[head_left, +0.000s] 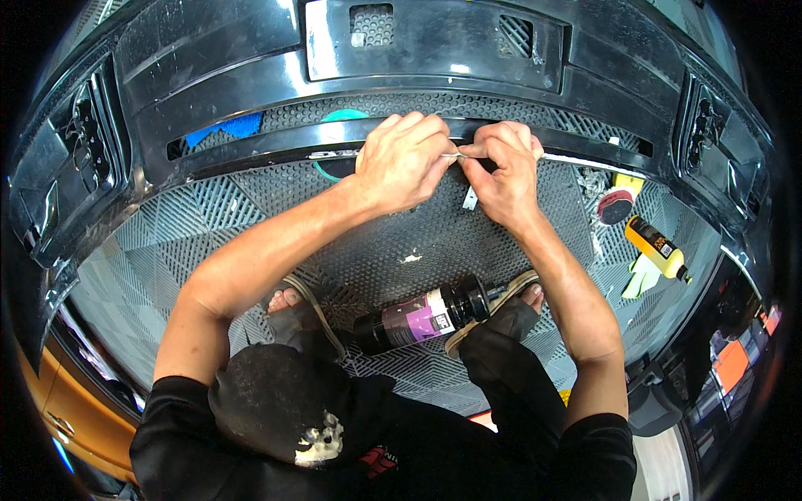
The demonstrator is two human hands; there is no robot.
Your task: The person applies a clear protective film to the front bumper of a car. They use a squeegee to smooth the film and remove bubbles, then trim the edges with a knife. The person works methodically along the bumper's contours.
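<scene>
A glossy black car bumper point(251, 77) spans the far side, with a narrow lower bar point(292, 144) crossing in front of me. My left hand point(401, 163) is closed at that bar, thumb and fingers pinched together. Close beside it, my right hand point(507, 171) is closed in a similar pinch. Between the two sets of fingertips runs a thin whitish strip point(454, 156), which both seem to grip; its material is unclear. White residue point(576, 160) lines the bar right of my hands. A small flat metal blade point(469, 199) shows just below my right hand.
A black spray bottle with a purple label point(409, 321) lies between my feet. To the right are a yellow bottle point(656, 248), a pale green glove point(642, 277) and a round dark red pad point(616, 206). Behind the bar lie a blue cloth point(225, 129) and a green round object point(344, 115).
</scene>
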